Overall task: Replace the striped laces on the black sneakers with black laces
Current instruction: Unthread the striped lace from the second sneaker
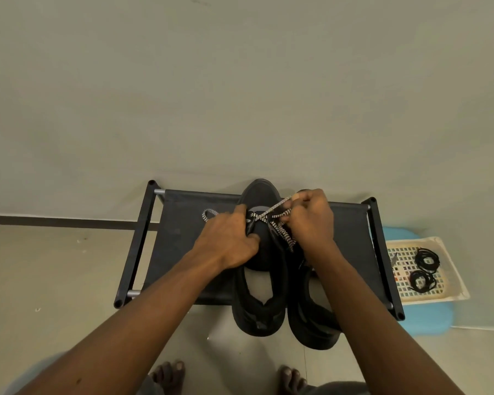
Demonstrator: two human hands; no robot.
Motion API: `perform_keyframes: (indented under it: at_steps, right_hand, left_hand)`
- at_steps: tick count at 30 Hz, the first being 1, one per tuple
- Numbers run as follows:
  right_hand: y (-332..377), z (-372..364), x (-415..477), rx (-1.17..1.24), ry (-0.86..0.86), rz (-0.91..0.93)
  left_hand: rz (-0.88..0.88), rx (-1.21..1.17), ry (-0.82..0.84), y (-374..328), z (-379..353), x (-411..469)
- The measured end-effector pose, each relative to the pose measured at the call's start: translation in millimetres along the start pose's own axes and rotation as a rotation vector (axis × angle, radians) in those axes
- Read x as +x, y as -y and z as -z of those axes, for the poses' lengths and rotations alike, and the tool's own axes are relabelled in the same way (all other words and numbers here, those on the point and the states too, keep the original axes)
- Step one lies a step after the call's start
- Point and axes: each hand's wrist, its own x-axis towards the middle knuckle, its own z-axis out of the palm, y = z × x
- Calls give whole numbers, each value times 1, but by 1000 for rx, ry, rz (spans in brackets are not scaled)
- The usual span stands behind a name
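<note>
The striped lace (271,209) runs taut from the eyelets of the left sneaker (257,309) towards 2 o'clock, pinched in the curled fingers of the right hand (311,220). A loose loop of it lies at 9 o'clock. The left hand (228,240) grips that shoe's upper. The right sneaker (311,323) sits touching it at 3 o'clock, both on a black rack (188,223). Farther at 3 o'clock, coiled black laces (425,260) lie in a white tray (451,269) on a blue stool (428,317).

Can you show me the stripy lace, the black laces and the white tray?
striped lace (283,236): head view, its loose hanging stretch.
black laces (433,262): head view, upper coil's right side.
white tray (451,267): head view, its right rim.
</note>
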Motion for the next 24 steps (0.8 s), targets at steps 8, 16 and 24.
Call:
perform_keyframes:
  at_steps: [8,16,24]
  right_hand:
    - [8,8,4,403,33,-6]
    - [0,3,-7,-515,297,450]
    - [-6,-4,-6,-806,84,731]
  left_hand:
    - [27,18,30,3,-4,3]
    - [20,-12,88,0,-9,6]
    - [22,-54,127,2,-16,9]
